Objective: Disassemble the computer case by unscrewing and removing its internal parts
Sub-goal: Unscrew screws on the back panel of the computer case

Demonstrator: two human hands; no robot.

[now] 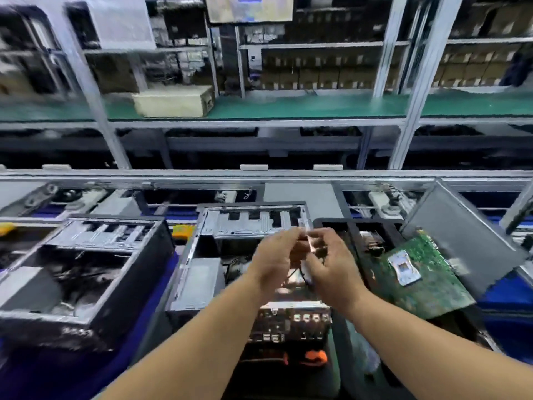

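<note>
Open computer case (202,272) lies on desk, centre, between second case (86,269) at left and loose green motherboard (418,278) at right. Left hand (274,261) and right hand (331,264) meet above case, fingers pinching small shiny part (313,245) with dark cable (300,274) hanging; blur hides which part. Step probably: freeing cabled part. Next move needs gentle unplugging, no hard pull.

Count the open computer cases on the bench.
2: one case at left, one case in the middle under both hands. The black frame right of it may be a third; too blurred to tell.
</note>
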